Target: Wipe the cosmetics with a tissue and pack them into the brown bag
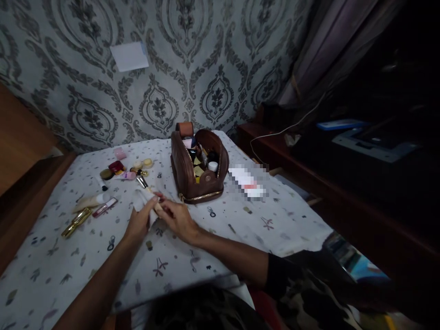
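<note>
Over the front middle of the table, my left hand (140,222) is closed on a white wipe (139,200) wrapped around a makeup brush. The makeup brush (142,182) points up and to the left, its bristle end and silver ferrule showing beyond the wipe. My right hand (179,221) pinches the pale handle, touching the left fingers. Just behind the right hand stands a brown cosmetic bag (195,187), unzipped and full of makeup items, among them a white-lidded jar (213,166).
Left of my hands lie a gold tube (77,222), a pink lip gloss (105,207), a beige tube (88,201), a pink tube (128,175) and several small compacts. A blurred-out white item (249,182) lies right of the bag. A cable (285,131) runs along the dark furniture.
</note>
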